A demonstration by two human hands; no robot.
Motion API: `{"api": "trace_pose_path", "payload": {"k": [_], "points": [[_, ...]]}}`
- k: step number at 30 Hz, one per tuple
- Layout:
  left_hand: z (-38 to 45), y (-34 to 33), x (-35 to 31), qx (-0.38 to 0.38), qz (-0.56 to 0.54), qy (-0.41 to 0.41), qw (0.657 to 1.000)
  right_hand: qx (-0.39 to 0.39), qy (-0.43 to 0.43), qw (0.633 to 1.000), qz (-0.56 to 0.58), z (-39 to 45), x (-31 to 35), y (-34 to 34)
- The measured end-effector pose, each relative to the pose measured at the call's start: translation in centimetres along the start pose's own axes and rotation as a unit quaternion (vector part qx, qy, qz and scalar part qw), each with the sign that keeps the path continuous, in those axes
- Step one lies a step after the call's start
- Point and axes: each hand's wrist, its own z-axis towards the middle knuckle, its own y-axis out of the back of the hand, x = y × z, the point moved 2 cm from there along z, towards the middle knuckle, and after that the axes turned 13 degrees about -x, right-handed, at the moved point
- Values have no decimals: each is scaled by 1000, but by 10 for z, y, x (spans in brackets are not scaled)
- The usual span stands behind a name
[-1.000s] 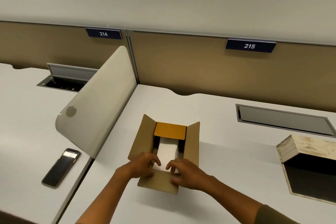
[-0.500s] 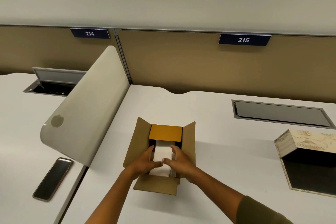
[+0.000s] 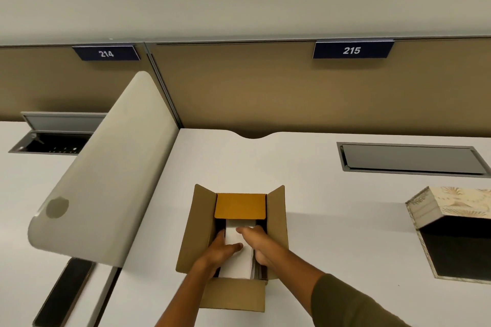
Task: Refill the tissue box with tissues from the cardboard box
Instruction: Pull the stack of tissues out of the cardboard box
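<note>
An open cardboard box (image 3: 276, 220) sits on the white desk in front of me, flaps spread, with a stack of white tissues (image 3: 237, 263) inside. My left hand (image 3: 219, 252) is in the box at the stack's left side, thumb across its top. On the stack's right side, my right hand (image 3: 256, 241) reaches in with fingers curled over the top. Both hands clasp the stack, which still lies in the box. The patterned tissue box (image 3: 451, 210) stands at the right edge, its lid raised over a dark interior.
A curved beige divider panel (image 3: 106, 175) rises to the left of the cardboard box. A black phone (image 3: 63, 292) lies on the neighbouring desk at lower left. A closed cable hatch (image 3: 411, 159) sits in the desk behind; an open cable hatch (image 3: 50, 138) is at far left.
Both hands moved from the near flap forward and down into the box, closing around the sides of the tissue stack. The view tilted slightly.
</note>
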Motion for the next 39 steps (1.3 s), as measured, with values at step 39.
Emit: {"api": "trace_pose_path", "payload": {"k": [39], "points": [[-31,33,-29,34,-150,40,987,116,-22,979,169,-52,30,36]]}}
